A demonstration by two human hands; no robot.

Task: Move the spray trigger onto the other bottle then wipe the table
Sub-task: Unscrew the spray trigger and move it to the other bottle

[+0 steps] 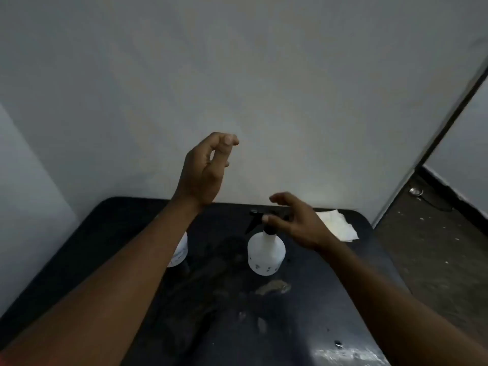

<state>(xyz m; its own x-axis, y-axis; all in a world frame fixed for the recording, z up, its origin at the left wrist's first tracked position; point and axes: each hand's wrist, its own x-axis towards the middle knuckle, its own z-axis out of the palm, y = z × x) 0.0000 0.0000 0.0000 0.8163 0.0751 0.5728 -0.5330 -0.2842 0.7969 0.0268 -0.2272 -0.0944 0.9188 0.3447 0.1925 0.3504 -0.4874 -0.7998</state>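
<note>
A white bottle (266,256) stands mid-table with a black spray trigger (257,219) on its neck. My right hand (298,220) hovers over the trigger with fingers spread; its thumb lies at the trigger's head, and contact is unclear. A second white bottle (181,250) stands to the left, mostly hidden behind my left forearm. My left hand (204,169) is raised well above the table in front of the wall, fingers loosely bent, holding nothing. A white cloth (336,224) lies at the table's far right corner.
The dark table (105,233) has rounded corners and stands against a pale wall. Smears and wet patches (273,286) mark its surface in front of the bottles. Bare floor (435,247) lies to the right of the table.
</note>
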